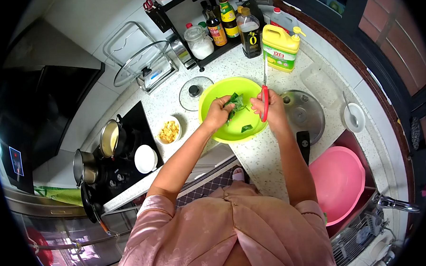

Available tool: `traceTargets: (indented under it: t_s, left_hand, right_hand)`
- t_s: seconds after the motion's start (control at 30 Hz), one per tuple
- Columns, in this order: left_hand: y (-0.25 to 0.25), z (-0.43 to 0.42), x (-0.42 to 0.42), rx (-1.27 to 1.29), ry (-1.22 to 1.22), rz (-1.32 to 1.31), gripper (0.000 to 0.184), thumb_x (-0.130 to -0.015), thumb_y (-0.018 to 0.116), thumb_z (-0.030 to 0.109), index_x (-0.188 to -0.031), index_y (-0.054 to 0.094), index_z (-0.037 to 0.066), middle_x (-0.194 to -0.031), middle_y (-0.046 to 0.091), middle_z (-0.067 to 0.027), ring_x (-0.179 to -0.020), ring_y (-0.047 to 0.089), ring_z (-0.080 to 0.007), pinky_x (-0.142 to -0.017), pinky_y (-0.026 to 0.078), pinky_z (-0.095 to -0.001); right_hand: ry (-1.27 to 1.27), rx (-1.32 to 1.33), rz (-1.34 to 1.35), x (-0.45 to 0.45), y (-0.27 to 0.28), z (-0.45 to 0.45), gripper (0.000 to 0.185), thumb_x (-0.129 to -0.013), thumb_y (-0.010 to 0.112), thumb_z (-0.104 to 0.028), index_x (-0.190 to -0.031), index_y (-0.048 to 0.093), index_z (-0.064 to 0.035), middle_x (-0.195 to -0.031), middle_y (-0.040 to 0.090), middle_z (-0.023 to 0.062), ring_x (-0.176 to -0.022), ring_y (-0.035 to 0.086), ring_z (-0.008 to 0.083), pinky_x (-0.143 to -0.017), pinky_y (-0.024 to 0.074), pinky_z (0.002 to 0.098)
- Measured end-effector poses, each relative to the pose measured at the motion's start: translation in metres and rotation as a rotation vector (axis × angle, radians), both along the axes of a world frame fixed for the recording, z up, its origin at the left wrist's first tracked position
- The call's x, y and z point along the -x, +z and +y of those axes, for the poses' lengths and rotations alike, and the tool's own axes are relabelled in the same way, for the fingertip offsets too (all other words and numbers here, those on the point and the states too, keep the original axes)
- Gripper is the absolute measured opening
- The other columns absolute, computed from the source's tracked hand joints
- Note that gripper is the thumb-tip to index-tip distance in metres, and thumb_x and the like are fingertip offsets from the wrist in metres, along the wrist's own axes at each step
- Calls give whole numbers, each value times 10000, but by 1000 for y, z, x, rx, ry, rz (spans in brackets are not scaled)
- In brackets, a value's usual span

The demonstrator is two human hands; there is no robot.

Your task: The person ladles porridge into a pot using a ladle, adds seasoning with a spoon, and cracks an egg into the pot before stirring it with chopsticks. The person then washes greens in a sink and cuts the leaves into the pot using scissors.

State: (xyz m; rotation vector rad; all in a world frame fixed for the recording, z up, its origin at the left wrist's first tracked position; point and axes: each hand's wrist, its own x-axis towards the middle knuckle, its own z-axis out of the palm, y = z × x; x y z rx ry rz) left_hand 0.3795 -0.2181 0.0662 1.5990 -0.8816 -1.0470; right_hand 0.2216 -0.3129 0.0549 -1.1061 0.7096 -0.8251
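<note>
Over a lime-green basin point(223, 86), my left hand point(217, 114) pinches a bunch of dark green leaves point(237, 101). My right hand point(274, 109) grips red-handled scissors point(265, 103) at the basin's right rim. Their blades point up and away from me, apart from the leaves. The fingertips of my right hand are close to the leaf stems; whether they touch is unclear. One loose leaf piece point(246, 128) lies on the basin floor. Left of the basin stands a white bowl of yellow chopped food point(168, 132), with a glass lid point(195, 93) behind it.
A metal lid point(303, 117) lies to the right, near a black handle point(303, 145). A pink basin point(339, 184) sits in the sink. Pots point(109, 138) and a white bowl point(145, 158) stand on the stove at left. Bottles point(216, 29) and a yellow detergent jug point(280, 49) line the back.
</note>
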Motion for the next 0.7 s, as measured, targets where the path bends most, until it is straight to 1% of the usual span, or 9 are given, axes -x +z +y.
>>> traceTargets:
  t_s: [0.1, 0.2, 0.27, 0.3, 0.37, 0.5, 0.57, 0.63, 0.7]
  left_hand:
    - [13, 3, 8, 34, -74, -53, 252, -893, 490, 50, -1129, 559, -2, -783, 599, -11, -564, 495, -49, -507, 423, -207]
    - [17, 2, 15, 61, -63, -83, 284, -877, 481, 17, -1152, 551, -2, -877, 621, -42, -654, 529, -79, -584, 452, -230]
    - [8, 3, 14, 174, -88, -93, 328, -866, 470, 11, -1188, 511, -33, -963, 612, -78, -796, 555, -120, -726, 458, -246]
    - [8, 4, 12, 177, -88, -94, 328, -866, 470, 11, -1188, 511, -33, -963, 612, -78, -796, 555, -120, -726, 458, -246]
    - [8, 7, 7, 85, -87, 350, 357, -864, 443, 11, -1216, 478, -33, -1006, 598, -63, -896, 546, -107, -785, 444, -232]
    - [18, 12, 9, 92, -111, 596, 366, -884, 471, 63, -1230, 449, -56, -1043, 586, -63, -947, 518, -83, -807, 433, -222]
    - [7, 10, 3, 81, -235, -22, 399, -878, 521, 79, -1229, 440, -92, -1109, 575, -109, -963, 523, -119, -850, 416, -232]
    - [14, 13, 3, 111, -228, 37, 325, -892, 515, 78, -1190, 506, -53, -1014, 611, -68, -856, 551, -99, -765, 459, -238]
    - [1, 10, -7, 89, -269, 125, 294, -892, 498, 49, -1168, 521, -50, -947, 620, -60, -757, 561, -96, -668, 479, -238]
  right_hand:
    - [117, 110, 41, -2, -2, 4, 273, -707, 734, -82, -859, 512, -32, -746, 573, 38, -601, 539, 80, -513, 454, 212]
    - [179, 98, 54, -9, 0, 12, 269, -697, 730, -41, -854, 512, -36, -737, 566, 30, -599, 527, 72, -521, 444, 207]
    - [168, 94, 31, -15, 0, 18, 263, -695, 723, -21, -849, 511, -33, -734, 564, 26, -598, 520, 67, -526, 439, 204]
    - [151, 86, 8, -18, 0, 19, 258, -694, 716, -1, -845, 509, -31, -731, 562, 23, -597, 514, 62, -532, 434, 200]
    - [114, 93, -27, -20, -3, 18, 244, -692, 698, 32, -830, 505, -27, -730, 563, 22, -598, 506, 57, -533, 428, 199]
    - [96, 129, 65, -21, -2, 15, 231, -692, 684, 13, -822, 495, -18, -729, 562, 29, -592, 514, 67, -516, 427, 210]
    - [101, 145, 94, -22, -2, 18, 251, -685, 684, -21, -851, 497, 2, -736, 564, 46, -583, 539, 91, -503, 451, 224]
    - [146, 35, -74, -18, -5, 15, 282, -679, 692, -25, -886, 505, 18, -751, 572, 70, -596, 576, 123, -526, 489, 240]
    - [221, -18, -59, -5, 1, 10, 291, -692, 690, -38, -912, 510, 27, -769, 579, 92, -633, 606, 154, -561, 516, 254]
